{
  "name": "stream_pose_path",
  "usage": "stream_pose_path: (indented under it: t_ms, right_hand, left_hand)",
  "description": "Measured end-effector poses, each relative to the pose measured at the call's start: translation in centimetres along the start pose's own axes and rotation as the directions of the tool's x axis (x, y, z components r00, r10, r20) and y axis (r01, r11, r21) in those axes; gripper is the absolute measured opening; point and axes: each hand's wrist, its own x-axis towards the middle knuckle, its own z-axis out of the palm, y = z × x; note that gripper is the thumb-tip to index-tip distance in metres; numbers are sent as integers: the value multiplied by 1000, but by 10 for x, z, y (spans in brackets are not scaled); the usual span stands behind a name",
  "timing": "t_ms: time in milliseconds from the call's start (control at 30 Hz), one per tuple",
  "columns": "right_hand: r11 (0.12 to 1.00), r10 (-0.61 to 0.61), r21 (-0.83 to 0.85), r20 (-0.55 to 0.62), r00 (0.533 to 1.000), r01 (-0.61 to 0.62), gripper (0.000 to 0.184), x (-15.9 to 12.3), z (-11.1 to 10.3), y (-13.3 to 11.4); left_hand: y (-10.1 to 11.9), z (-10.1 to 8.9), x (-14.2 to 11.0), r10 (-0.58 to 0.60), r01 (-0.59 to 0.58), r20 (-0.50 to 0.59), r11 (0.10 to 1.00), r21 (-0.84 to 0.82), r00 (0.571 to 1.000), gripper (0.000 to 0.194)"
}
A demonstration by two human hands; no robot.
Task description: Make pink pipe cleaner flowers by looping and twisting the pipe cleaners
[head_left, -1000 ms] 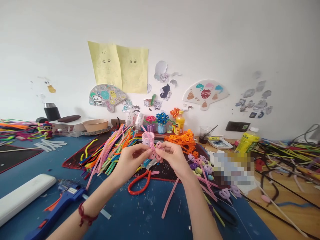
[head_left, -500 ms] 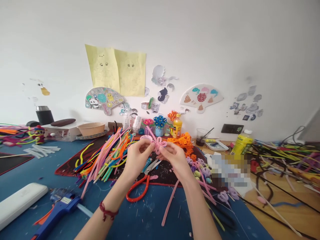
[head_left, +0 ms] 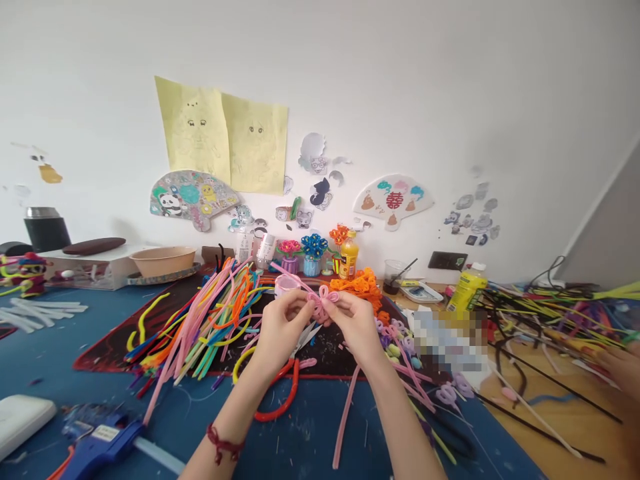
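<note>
A pink pipe-cleaner flower with looped petals is held up between both hands, above the dark mat. My left hand pinches its left side; a straight pink stem sticks out up and to the left. On the right side, my right hand grips a petal loop between thumb and fingers. Just behind my left hand stands a small pale pink ring-shaped roll. Below the hands lie scissors with red handles, partly covered by my left hand and forearm.
Bundled coloured pipe cleaners lie left on the mat, orange ones behind the hands. A blue glue gun rests front left. A yellow bottle stands right. Another person's hand shows at the right edge.
The view has shifted, and another person's hand has come in at the right edge. Both hands still hold the pink flower, which has turned slightly, with its petals bunched closer.
</note>
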Motion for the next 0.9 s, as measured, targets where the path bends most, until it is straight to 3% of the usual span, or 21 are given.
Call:
stream_pose_path:
  t_ms: [167, 300, 500, 633, 733, 833, 900]
  right_hand:
    - [998, 57, -25, 108, 992, -55, 36, -2, -4, -4]
    - [995, 99, -23, 169, 981, -96, 35, -4, -4, -7]
    - [998, 24, 56, 51, 998, -27, 41, -1, -5, -5]
    - [980, -148, -119, 82, 986, 157, 35, 2, -6, -1]
    - [953, -196, -226, 57, 979, 204, 24, 1, -4, 1]
    - [947, -195, -259, 4, 981, 190, 20, -1, -1, -1]
    - [960, -164, -231, 6, 986, 161, 20, -3, 0, -4]
  left_hand:
    - [0, -8, -1, 41, -51, 61, 986, 157, 997, 23]
    - [-3, -10, 1, -3, 0, 90, 999, 34, 996, 22]
    - [-4, -8, 1, -123, 124, 20, 984, -127, 992, 37]
    - [-2, -5, -2, -160, 162, 24, 963, -215, 987, 43]
    - [0, -3, -4, -173, 181, 51, 952, -245, 984, 41]
    - [3, -3, -6, -159, 162, 30, 964, -212, 987, 37]
    - [5, -7, -6, -59, 58, -34, 997, -47, 998, 32]
